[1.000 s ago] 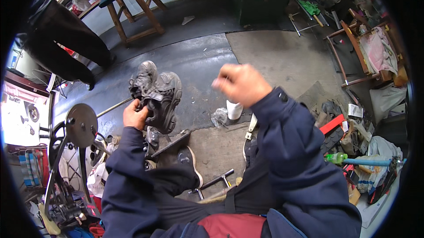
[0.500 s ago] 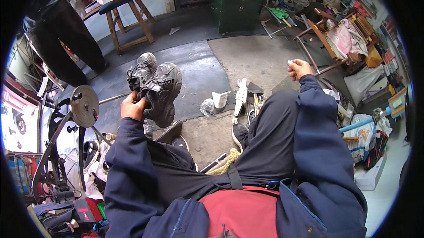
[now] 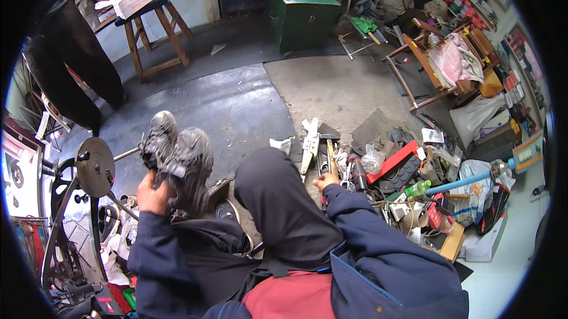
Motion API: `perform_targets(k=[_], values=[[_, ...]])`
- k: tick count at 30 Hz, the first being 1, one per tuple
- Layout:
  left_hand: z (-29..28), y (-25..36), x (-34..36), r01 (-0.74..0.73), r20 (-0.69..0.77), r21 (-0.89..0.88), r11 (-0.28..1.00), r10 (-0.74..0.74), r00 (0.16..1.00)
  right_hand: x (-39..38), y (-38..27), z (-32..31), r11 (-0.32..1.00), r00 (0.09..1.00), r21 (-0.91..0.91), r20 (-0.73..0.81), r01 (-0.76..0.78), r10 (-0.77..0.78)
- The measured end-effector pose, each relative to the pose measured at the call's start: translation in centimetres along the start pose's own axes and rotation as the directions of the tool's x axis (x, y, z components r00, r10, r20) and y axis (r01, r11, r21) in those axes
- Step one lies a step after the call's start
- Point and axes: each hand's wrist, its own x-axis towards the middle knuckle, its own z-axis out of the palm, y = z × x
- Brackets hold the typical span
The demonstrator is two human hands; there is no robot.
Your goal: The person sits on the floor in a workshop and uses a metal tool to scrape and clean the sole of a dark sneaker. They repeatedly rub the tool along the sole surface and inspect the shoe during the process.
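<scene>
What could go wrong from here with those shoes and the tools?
The left hand alone holds both dark shoes, so one might slip free. The right hand is low beside a wooden-handled tool amid clutter, and could snag or knock something. A round wheel stands left of the shoes; swinging them that way might bump it.

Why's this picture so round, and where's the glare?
Head view: the fisheye lens bends edges and leaves black corners; head view: washed-out patch left of the round disc; head view: pale sheen on the dark floor mat.
</scene>
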Motion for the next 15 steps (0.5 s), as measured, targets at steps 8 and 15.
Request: perform_targets(k=[8, 15], values=[[-1.5, -4.9, -2.4, 0.195, 0.038, -0.012, 0.981, -0.194, 0.98, 2.1, -1.6, 7.5, 0.959, 0.96, 0.096, 0.114, -0.268, 0.256], [0.2, -0.7, -1.8, 0.308, 0.094, -0.062, 0.949, -0.302, 0.949, 7.1, -0.1, 9.9, 0.93, 0.947, 0.185, 0.116, -0.317, 0.3]])
